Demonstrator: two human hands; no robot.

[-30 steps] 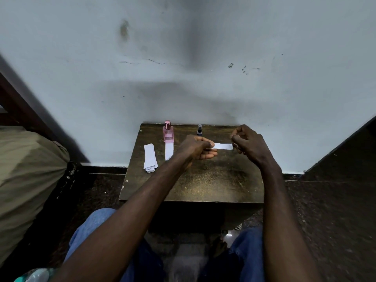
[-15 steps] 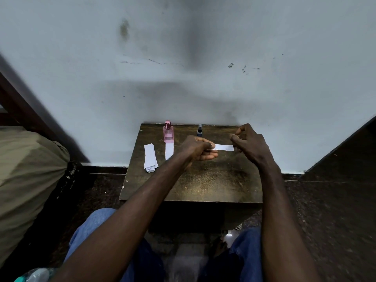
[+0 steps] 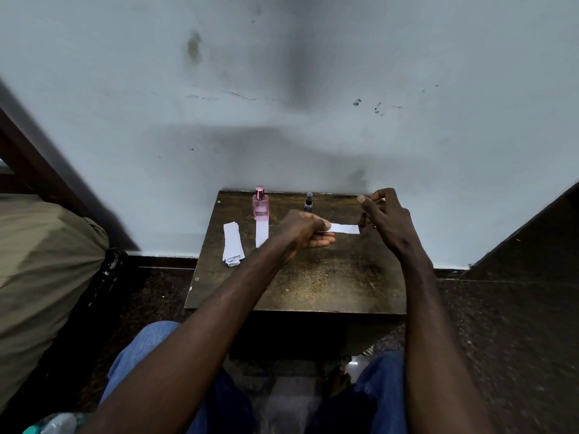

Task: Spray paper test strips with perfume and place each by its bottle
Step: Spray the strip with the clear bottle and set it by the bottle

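On the small brown table (image 3: 297, 286), a pink perfume bottle (image 3: 260, 205) stands at the back with a white paper strip (image 3: 262, 233) lying in front of it. A small dark bottle (image 3: 308, 203) stands to its right with no strip by it. My left hand (image 3: 300, 228) pinches one end of a white strip (image 3: 344, 228) and holds it level above the table. My right hand (image 3: 385, 217) is at the strip's free end, fingers curled round a small dark object that is mostly hidden, index finger raised. A stack of spare strips (image 3: 232, 245) lies at the left.
The table stands against a pale wall (image 3: 313, 120). An olive fabric bundle (image 3: 47, 261) fills the left side. A plastic bottle (image 3: 53, 424) lies at the bottom left by my knee. Dark floor surrounds the table.
My right hand has drawn slightly right and up from the strip's end, and its index finger has lifted. My left hand keeps the strip in the same place.
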